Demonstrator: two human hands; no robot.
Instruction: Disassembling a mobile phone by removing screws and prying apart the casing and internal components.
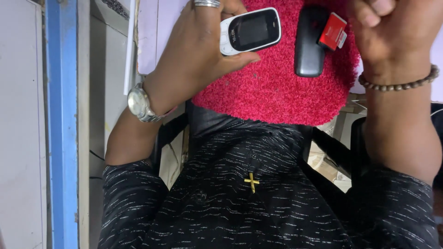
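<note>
My left hand [198,44] holds a small white keypad phone [250,31] with a dark screen, above a red shaggy mat [272,90]. That hand wears a ring, and a silver wristwatch [140,103] sits on its wrist. My right hand [392,32] is closed into a fist at the upper right, with a brown bead bracelet [401,84] on its wrist; I cannot see anything in it. Between the hands, a black phone back cover [308,46] lies on the mat with a small red battery [332,31] resting on it.
I wear a black flecked shirt [249,198] with a small gold cross [251,181]. A blue-edged white panel [60,124] runs along the left. Black chair arms [330,147] show beside my body.
</note>
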